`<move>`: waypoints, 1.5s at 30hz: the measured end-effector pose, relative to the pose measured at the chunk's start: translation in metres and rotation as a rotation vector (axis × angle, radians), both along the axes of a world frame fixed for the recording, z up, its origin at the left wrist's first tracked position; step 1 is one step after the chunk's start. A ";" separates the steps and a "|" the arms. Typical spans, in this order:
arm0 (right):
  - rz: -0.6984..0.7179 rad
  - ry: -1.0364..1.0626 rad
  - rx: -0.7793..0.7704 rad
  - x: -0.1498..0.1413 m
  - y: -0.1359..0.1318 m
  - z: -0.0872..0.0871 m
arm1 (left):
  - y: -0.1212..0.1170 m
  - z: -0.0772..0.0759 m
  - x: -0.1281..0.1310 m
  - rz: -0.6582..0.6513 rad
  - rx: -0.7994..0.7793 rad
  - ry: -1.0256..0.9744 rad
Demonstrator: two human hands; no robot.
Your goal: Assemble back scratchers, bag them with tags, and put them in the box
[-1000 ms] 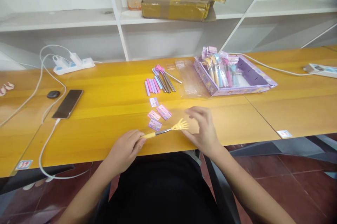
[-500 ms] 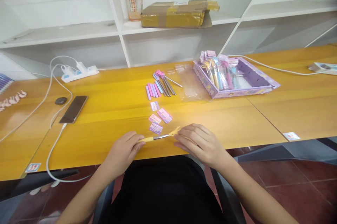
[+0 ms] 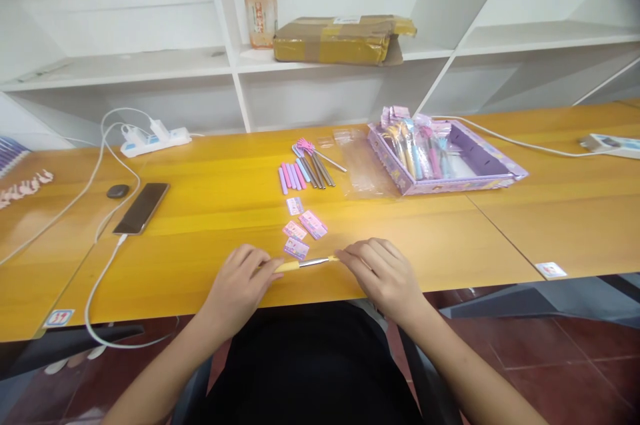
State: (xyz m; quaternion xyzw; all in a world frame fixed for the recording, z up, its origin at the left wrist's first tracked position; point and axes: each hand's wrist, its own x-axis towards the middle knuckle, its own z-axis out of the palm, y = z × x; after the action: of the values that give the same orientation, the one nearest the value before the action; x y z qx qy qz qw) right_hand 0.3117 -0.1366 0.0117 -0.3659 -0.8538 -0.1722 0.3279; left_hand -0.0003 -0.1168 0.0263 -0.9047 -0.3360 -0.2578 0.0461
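Between my hands, near the table's front edge, lies a yellow back scratcher (image 3: 314,262) with a metal rod, held level. My left hand (image 3: 237,288) is closed round its yellow handle. The fingers of my right hand (image 3: 383,275) pinch its other end and hide the claw-shaped head. Just beyond are several small printed cards (image 3: 313,224) in pink and purple. Farther back sit pink, purple and blue handle sleeves (image 3: 293,177) in a row. Beside them are metal rods (image 3: 320,170) with coloured claw heads.
A purple tray (image 3: 465,182) with bagged scratchers stands at the back right, beside clear plastic bags (image 3: 363,162). To the left are a phone (image 3: 143,208) on a white cable and a power strip (image 3: 156,141). A bottle (image 3: 261,8) and taped carton (image 3: 330,42) occupy the shelf.
My right hand has closed over the scratcher's yellow claw head, which showed before. My left hand has shifted slightly right along with the handle. The camera view has tilted up a little.
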 end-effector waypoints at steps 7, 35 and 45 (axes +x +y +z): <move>-0.322 -0.096 0.176 0.102 0.028 -0.009 | 0.033 0.014 -0.087 0.176 0.348 0.234; -0.460 -0.087 0.200 0.209 0.014 -0.020 | 0.030 0.006 -0.166 0.286 0.249 0.275; -0.072 -0.021 0.031 0.032 0.007 -0.010 | -0.002 -0.006 -0.009 0.117 0.164 0.131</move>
State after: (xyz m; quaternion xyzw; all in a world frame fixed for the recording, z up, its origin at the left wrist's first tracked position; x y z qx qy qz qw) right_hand 0.3434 -0.1291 0.0021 -0.3894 -0.8407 -0.2009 0.3183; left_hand -0.0095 -0.1192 0.0199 -0.8916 -0.3625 -0.2215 0.1566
